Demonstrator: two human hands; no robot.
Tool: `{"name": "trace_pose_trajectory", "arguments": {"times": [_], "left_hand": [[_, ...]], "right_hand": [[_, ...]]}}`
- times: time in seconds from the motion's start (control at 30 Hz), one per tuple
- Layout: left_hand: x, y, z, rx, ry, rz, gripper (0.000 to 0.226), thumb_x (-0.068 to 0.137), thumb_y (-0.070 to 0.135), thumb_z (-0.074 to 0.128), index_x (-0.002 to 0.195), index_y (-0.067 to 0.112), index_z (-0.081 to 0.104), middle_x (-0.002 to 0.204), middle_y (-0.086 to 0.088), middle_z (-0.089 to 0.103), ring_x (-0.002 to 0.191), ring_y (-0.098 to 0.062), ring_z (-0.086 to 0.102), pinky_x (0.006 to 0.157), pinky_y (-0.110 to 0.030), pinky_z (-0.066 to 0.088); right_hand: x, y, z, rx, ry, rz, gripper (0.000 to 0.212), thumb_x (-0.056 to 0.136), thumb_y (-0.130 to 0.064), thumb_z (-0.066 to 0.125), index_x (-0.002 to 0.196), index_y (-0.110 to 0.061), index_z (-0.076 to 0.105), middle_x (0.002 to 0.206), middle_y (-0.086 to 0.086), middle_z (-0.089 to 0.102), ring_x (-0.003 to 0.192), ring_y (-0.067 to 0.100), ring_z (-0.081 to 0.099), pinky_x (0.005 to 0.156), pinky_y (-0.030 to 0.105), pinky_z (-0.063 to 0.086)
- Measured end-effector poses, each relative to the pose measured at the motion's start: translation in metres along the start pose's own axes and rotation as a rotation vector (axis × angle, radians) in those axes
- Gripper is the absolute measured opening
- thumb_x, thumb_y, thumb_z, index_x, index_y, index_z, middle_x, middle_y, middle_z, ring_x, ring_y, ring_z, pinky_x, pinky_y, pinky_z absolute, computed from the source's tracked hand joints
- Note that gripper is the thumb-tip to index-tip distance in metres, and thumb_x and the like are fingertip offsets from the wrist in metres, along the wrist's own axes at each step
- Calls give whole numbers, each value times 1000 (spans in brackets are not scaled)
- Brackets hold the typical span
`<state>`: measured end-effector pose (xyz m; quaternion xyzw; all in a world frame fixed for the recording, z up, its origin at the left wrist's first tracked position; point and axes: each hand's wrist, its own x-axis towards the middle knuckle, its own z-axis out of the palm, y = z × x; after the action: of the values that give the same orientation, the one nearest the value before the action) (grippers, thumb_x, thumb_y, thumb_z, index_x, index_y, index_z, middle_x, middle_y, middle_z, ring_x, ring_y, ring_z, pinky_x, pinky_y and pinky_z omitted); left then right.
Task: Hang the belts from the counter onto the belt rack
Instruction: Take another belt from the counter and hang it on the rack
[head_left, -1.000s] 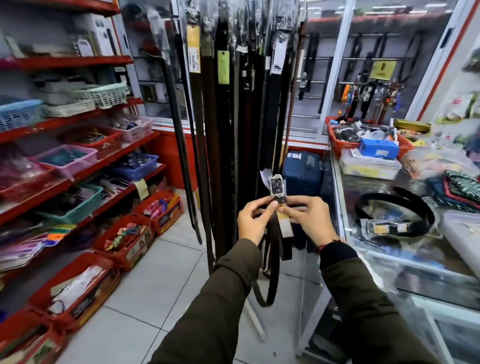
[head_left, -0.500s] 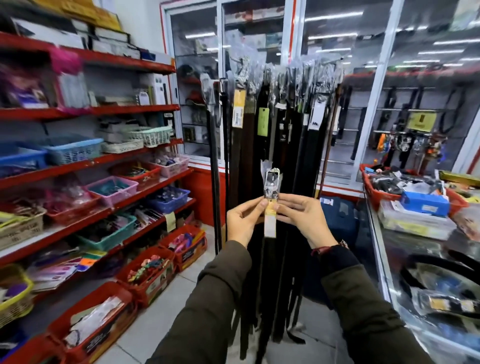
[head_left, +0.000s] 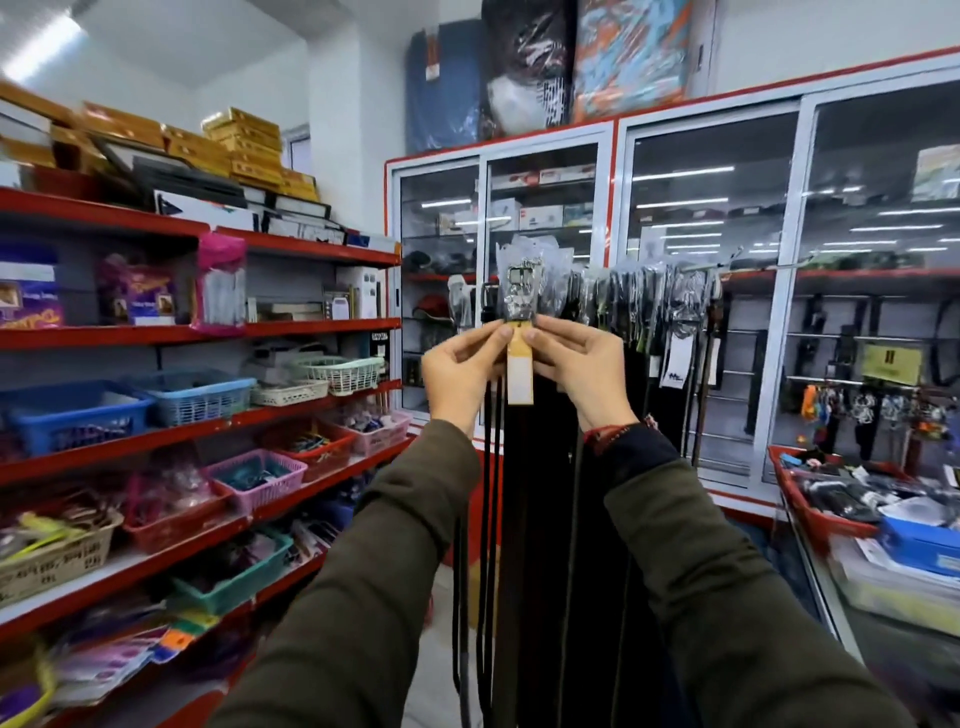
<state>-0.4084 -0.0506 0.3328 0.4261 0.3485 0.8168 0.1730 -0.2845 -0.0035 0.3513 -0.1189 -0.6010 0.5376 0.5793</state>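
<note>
- Your left hand (head_left: 460, 371) and right hand (head_left: 574, 366) both have fingers pinching the belt (head_left: 519, 296) just under its bagged buckle, paper tag (head_left: 520, 371) between them.
- It's raised in front of the belt rack (head_left: 670, 291); the strap blends into the dark hanging belts.
- Worktop (head_left: 883, 613) at 4 o'clock is blurry and cut off.

The belt (head_left: 519, 493) between the hands is black, its buckle (head_left: 518, 296) silver, its paper tag (head_left: 520, 371) yellow above and white below. Both sleeves (head_left: 395, 545) are dark olive green. The shelves (head_left: 291, 332) on the left are red, with blue (head_left: 72, 415), pink (head_left: 257, 480), teal (head_left: 234, 582) and white baskets (head_left: 340, 371). The cabinet frame (head_left: 615, 218) is white with red trim.
</note>
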Motion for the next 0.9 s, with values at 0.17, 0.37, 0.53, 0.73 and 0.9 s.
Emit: {"name": "trace_pose_trajectory", "arguments": {"times": [0.17,0.37,0.53,0.73,0.9], "left_hand": [[28,23,11,-42,-11,-15,23,88,4,74,109,-6,73,97,-18,76,79,-19,75,66,-23,63],[41,24,11,-85,-10,-126,29,89,3,73,115,-10,70,108,-27,72,66,-13,74,59,-19,61],[42,12,9,-30,-29,-170,29,91,5,71,117,-8,70,113,-29,72,77,-21,72,63,-22,63],[28,-21,9,324,120,104,24,98,9,62,119,4,72,111,-15,76,98,-23,73,88,-39,61],[-12,-62,6,606,75,417,36,102,18,51,137,20,60,143,3,55,133,-13,50,115,-33,41]], "right_hand": [[27,-18,17,1,44,-10,34,87,2,72,119,11,65,106,24,73,72,13,74,66,23,64],[42,-12,20,-54,78,27,28,88,-2,72,113,10,69,80,11,73,55,5,72,53,18,58],[47,6,15,-134,114,43,27,88,-5,73,113,5,70,101,23,75,71,16,73,59,23,62],[39,35,4,-464,149,-99,27,96,-6,55,120,-7,69,116,13,74,106,26,71,92,50,59],[-1,66,-21,-700,199,-353,34,99,-9,49,131,-15,60,126,3,68,111,12,65,100,32,54]]}}
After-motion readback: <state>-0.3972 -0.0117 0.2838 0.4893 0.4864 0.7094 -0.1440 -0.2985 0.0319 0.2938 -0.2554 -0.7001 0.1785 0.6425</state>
